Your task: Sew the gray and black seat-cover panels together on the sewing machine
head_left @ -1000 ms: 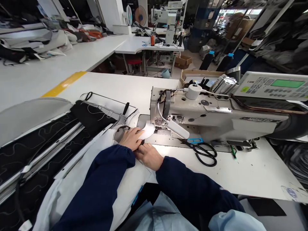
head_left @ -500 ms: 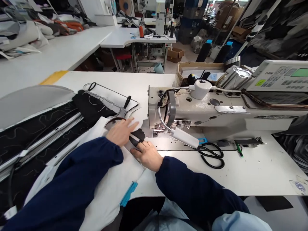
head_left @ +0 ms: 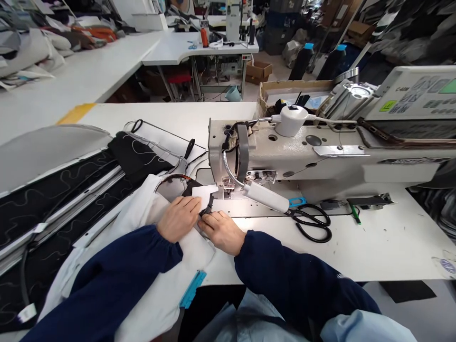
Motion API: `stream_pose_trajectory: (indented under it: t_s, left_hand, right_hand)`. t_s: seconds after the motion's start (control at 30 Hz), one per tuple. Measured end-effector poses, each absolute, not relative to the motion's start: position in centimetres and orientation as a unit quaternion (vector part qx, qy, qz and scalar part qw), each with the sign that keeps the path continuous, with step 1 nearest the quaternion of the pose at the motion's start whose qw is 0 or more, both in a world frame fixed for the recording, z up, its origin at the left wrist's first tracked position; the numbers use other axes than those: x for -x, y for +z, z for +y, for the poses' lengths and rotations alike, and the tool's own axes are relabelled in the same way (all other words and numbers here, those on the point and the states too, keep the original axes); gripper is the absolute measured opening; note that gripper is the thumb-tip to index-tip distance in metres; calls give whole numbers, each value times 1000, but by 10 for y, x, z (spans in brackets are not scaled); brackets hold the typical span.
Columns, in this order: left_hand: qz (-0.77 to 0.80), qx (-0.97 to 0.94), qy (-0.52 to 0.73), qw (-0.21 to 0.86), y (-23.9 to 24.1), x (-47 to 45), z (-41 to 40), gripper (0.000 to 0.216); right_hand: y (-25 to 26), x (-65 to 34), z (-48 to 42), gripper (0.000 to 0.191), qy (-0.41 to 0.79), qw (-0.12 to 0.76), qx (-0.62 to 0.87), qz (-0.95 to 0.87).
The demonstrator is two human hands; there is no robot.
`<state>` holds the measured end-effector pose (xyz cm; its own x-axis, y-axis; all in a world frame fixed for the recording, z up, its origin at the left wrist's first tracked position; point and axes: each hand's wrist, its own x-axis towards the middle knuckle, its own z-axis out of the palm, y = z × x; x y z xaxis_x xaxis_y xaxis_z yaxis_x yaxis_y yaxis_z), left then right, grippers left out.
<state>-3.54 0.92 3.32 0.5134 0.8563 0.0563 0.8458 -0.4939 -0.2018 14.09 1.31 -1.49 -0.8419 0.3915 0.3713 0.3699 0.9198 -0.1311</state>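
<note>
My left hand (head_left: 180, 217) is closed on the edge of a sewn fabric piece (head_left: 167, 285), white on its upper face, with a small white card-like patch (head_left: 204, 192) just beyond the fingers. Close by on the right, my right hand (head_left: 223, 232) pinches the dark edge strip (head_left: 206, 207) of the same piece. Both hands lie just left of the sewing machine's needle area (head_left: 228, 190). A blue clip or strip (head_left: 192, 289) hangs on the near edge of the fabric. The fingertips are partly hidden in the folds.
The sewing machine (head_left: 292, 147) spans the right side, with its white lamp (head_left: 267, 197) hanging low. Black-handled scissors (head_left: 313, 221) and a green-handled tool (head_left: 355, 213) lie on the table. Behind the machine stands a cardboard box (head_left: 263, 97). Black quilted fabric (head_left: 71, 185) spreads at left.
My left hand has moved down and closed its fingers on the fabric edge. My right hand has stayed nearly in place. The white patch now lies flat beyond the hands.
</note>
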Motion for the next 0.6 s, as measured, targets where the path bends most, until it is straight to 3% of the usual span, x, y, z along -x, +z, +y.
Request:
stream_pose_trajectory:
  t_s: [0.6]
  left_hand:
    - [-470,877,4,100,26,30,5,38]
  right_hand:
    - [-15,-139,14,25,16,241,194,-951]
